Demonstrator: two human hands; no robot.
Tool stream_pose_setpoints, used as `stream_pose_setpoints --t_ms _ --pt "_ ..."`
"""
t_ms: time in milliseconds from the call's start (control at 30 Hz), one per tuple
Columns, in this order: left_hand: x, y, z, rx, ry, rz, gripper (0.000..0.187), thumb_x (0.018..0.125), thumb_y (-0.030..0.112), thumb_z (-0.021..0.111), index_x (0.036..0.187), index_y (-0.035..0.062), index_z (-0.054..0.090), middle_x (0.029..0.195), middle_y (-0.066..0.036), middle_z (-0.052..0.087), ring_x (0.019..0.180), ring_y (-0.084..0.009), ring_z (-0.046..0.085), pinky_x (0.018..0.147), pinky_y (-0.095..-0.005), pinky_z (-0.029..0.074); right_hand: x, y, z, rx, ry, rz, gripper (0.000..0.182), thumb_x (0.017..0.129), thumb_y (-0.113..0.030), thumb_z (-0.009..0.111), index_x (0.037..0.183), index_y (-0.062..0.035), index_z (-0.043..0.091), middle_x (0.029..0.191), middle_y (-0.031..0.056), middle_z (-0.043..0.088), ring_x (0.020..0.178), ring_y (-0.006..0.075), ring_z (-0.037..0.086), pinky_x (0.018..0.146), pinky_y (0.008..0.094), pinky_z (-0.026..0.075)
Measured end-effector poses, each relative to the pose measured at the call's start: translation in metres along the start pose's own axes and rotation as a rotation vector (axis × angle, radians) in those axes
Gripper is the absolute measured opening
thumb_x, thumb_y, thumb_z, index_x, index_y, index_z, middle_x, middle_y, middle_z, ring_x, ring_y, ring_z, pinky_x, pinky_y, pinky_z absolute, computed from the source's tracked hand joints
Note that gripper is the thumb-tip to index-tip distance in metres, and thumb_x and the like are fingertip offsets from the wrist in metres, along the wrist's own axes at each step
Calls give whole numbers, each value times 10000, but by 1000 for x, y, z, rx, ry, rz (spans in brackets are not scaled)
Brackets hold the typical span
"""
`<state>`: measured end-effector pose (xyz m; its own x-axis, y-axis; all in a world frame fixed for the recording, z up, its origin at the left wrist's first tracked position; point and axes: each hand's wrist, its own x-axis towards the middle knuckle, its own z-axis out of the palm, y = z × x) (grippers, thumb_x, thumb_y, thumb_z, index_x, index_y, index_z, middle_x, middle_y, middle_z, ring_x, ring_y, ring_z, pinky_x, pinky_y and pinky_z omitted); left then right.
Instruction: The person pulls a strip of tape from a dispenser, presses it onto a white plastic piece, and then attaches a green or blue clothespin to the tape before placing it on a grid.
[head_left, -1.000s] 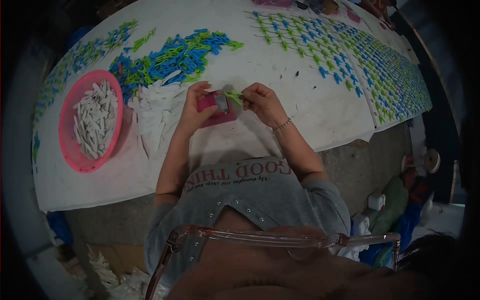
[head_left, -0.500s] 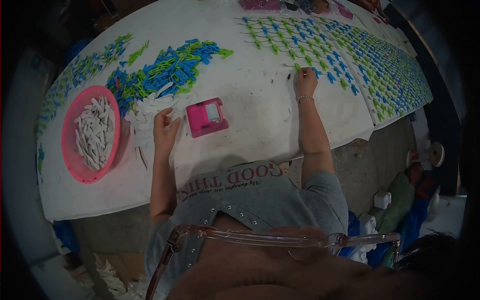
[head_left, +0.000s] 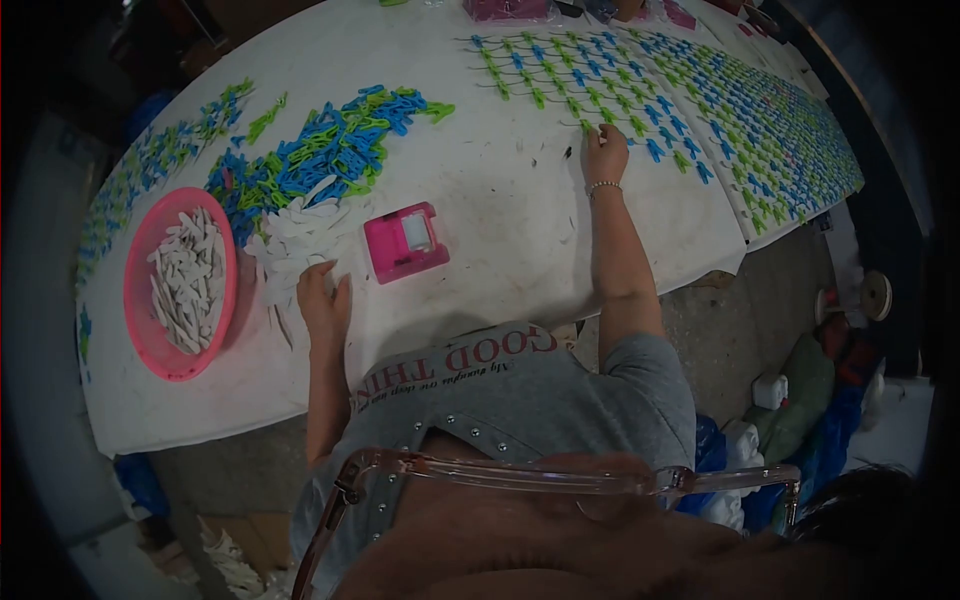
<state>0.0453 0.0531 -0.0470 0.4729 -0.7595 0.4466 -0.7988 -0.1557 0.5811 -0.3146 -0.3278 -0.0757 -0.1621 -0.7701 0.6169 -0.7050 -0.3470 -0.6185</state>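
My right hand is closed at the near end of a row of blue and green plastic clothes pegs. A green peg shows just beside its fingertips; whatever the fingers pinch is hidden. Over the table to the left, my left hand hangs with thumb and fingers apart, holding nothing. It is near a loose pile of flat white strips. Right of that hand sits a pink box with a white block or roll in it.
A pink basin of white strips stands at left. Behind it lies a heap of blue and green pegs, with more scattered along the far left. A dense peg layout covers the table's right end. Bags and a spool are on the floor.
My left hand has drawn back a little toward my body, away from the white strips. My right hand stays at the peg row, shifting only slightly. The whole view has tilted slightly.
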Motion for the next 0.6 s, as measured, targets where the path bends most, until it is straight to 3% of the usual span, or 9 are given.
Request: stream_pose_setpoints --t_ms 133,233,300,600 --pt "-2 -4 1 102 -13 90 327 738 128 682 1043 47 596 1040 -152 571 968 -334 533 852 -404 415 -12 1 -35 -110 43 53 143 806 -176 625 895 -66 648 941 127 616 856 314 583 736 400 478" --pt "-3 -7 4 103 -12 66 316 739 132 683 1038 59 613 1043 -155 573 966 -333 534 847 -400 417 -14 14 -47 -377 24 131 188 803 -207 626 941 -84 662 992 98 632 913 317 576 761 406 474" --pt "-4 -9 6 102 -7 68 307 740 132 684 1031 64 619 1046 -157 572 968 -333 534 846 -400 418 -13 16 -48 -473 -78 177 231 802 -236 615 978 -98 668 1036 71 642 985 309 558 822 426 445" --pt "-3 -9 6 102 0 66 215 761 108 663 963 46 620 944 -143 590 898 -329 552 791 -399 430 -14 3 -45 -516 -186 214 264 815 -260 569 1009 -113 669 1081 41 644 1072 274 525 894 458 372"
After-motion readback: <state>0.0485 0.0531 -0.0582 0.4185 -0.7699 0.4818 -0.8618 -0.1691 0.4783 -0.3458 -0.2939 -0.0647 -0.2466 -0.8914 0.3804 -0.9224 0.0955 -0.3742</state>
